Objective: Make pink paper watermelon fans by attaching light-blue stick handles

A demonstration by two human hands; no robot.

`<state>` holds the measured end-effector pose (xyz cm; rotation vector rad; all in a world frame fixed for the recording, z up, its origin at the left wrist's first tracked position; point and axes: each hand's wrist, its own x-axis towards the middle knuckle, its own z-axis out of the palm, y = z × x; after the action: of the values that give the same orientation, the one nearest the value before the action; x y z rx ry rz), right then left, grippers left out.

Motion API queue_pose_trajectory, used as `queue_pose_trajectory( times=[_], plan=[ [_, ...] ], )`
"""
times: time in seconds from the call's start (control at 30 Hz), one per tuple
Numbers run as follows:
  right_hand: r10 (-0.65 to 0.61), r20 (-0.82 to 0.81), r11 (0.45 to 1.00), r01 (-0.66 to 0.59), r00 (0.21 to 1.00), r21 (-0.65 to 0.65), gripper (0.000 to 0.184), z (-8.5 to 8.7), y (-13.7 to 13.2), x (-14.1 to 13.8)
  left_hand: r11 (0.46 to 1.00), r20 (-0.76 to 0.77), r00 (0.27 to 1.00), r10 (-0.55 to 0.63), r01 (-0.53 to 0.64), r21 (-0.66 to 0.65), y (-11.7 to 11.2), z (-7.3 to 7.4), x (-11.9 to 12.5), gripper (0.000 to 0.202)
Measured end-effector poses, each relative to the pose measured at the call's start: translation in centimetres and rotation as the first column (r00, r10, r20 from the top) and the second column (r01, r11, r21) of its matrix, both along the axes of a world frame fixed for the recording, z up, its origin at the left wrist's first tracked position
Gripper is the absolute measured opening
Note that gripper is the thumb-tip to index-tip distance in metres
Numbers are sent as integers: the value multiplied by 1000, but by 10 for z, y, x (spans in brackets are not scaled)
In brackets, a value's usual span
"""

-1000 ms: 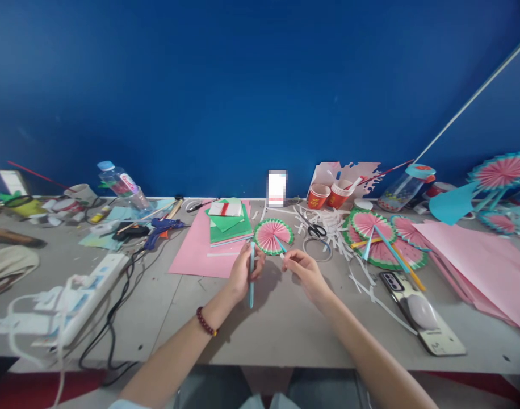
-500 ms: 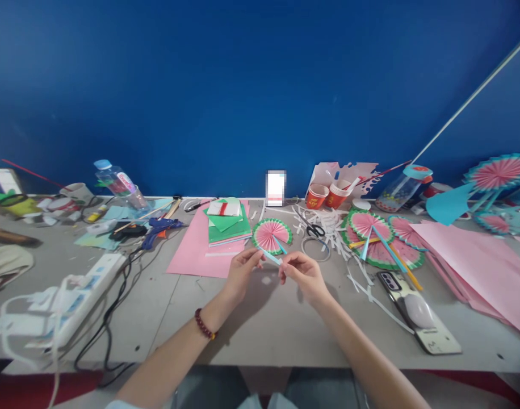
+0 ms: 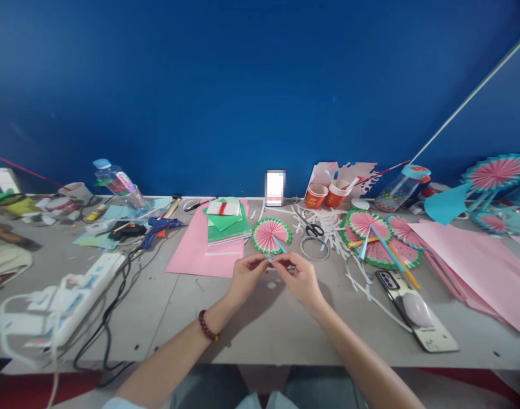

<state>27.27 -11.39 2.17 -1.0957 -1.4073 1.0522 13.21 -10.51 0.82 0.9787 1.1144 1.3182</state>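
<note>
My left hand (image 3: pixel 248 276) and my right hand (image 3: pixel 298 276) meet over the near middle of the table, fingertips pinched together. Between them is a light-blue paper strip (image 3: pixel 269 258), mostly covered by the fingers. Just beyond the hands lies a round pleated paper fan (image 3: pixel 271 235), pink with a green scalloped edge and a blue strip at its lower right. To its left, a stack of green paper (image 3: pixel 228 228) rests on a pink sheet (image 3: pixel 187 253). Black-handled scissors (image 3: pixel 315 229) lie to the right of the fan, beside a ring of clear tape (image 3: pixel 314 249).
White paper scraps (image 3: pixel 334 224) spread right of the scissors. More watermelon-coloured fans (image 3: pixel 370 227), a phone (image 3: pixel 417 312) and pink sheets (image 3: pixel 477 261) are on the right. A blue glue gun (image 3: pixel 162 227), a power strip (image 3: pixel 92 295) with cables and a bottle (image 3: pixel 115 179) stand left.
My hands have drawn together until their fingertips meet. The blue strip, which showed stretched between them before, is now mostly hidden by the fingers.
</note>
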Motion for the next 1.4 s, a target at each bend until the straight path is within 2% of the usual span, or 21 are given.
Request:
queue_pose_trajectory(
  times=[0.07,0.47,0.83,1.13,1.4],
  plan=[
    [-3,44,999,2,999,35,18,0,1,1,1000,-6,1000,-14,14,5,-1,0,1,21],
    [-8,89,999,5,996,35,17,-2,2,3,994,-57,995,-81,85,71,-2,-8,0,19],
    [-28,149,998,18,988,68,16,-4,4,5,991,-115,991,-73,86,107,-4,-7,0,25],
    [-22,144,998,15,989,54,13,-5,3,4,985,-188,981,-57,85,147,-4,-10,-1,21],
    [-26,168,998,17,985,60,11,-3,2,4,974,-256,965,-55,108,198,-5,-7,-2,20]
  ],
)
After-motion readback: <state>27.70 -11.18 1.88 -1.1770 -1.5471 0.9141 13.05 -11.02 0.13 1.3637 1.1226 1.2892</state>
